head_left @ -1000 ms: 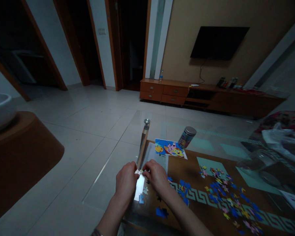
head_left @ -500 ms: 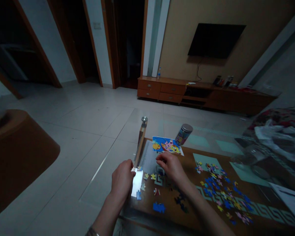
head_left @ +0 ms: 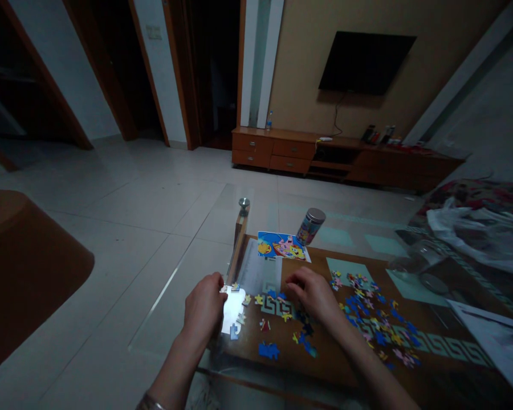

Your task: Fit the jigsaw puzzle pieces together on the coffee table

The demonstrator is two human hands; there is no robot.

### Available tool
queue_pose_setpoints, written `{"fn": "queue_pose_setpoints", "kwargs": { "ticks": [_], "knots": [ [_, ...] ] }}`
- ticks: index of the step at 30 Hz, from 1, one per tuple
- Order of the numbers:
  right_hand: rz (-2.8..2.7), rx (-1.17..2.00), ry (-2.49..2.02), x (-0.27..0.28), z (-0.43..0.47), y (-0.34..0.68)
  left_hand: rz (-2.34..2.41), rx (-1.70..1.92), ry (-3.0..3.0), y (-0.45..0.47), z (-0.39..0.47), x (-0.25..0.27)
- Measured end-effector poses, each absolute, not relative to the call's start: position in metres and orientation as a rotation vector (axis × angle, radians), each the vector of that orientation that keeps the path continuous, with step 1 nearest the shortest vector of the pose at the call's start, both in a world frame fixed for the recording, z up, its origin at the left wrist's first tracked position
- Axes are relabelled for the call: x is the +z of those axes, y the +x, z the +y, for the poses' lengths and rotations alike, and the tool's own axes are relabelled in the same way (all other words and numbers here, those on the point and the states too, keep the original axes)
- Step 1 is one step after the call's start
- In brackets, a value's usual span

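Observation:
My left hand [head_left: 203, 306] is at the table's left edge, fingers pinched on a small pale jigsaw piece [head_left: 224, 289]. Beside it, another jigsaw piece [head_left: 235, 287] lies over a bright patch of glare. My right hand [head_left: 314, 296] hovers over the middle of the table, fingers curled together; whether anything is between them is hidden. Just left of its fingertips are blue and pink jigsaw pieces [head_left: 277, 295]. Nearer me lie a joined blue piece cluster [head_left: 268, 350] and a red-and-white piece [head_left: 264, 325]. A cartoon picture card [head_left: 277, 245] lies beyond both hands.
A cylindrical tin [head_left: 310, 226] stands at the card's right corner. Many loose jigsaw pieces [head_left: 380, 319] spread across the right side. Farther right are a clear plastic container [head_left: 423, 262], a white plastic bag [head_left: 461, 239] and a paper sheet [head_left: 487, 336]. The glass tabletop [head_left: 183, 279] extends leftward.
My right hand has moved right and toward me, away from the card, uncovering pieces beside its fingertips. My left hand stays at the table's left edge with its piece. The view has shifted slightly.

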State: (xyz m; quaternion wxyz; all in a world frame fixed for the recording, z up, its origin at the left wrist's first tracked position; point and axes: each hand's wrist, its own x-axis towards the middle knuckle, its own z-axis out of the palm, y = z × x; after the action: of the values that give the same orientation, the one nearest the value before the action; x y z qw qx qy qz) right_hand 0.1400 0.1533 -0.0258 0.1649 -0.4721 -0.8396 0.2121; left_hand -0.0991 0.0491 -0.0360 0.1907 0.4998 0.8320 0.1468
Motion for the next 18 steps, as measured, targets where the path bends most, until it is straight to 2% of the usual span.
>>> {"fn": "queue_pose_setpoints", "kwargs": {
  "ticks": [18],
  "knots": [
    [-2.699,0.417,-1.555,0.004,0.151,0.176,2.272,0.311,1.433,-0.107,0.051,-0.042]
  ]
}}
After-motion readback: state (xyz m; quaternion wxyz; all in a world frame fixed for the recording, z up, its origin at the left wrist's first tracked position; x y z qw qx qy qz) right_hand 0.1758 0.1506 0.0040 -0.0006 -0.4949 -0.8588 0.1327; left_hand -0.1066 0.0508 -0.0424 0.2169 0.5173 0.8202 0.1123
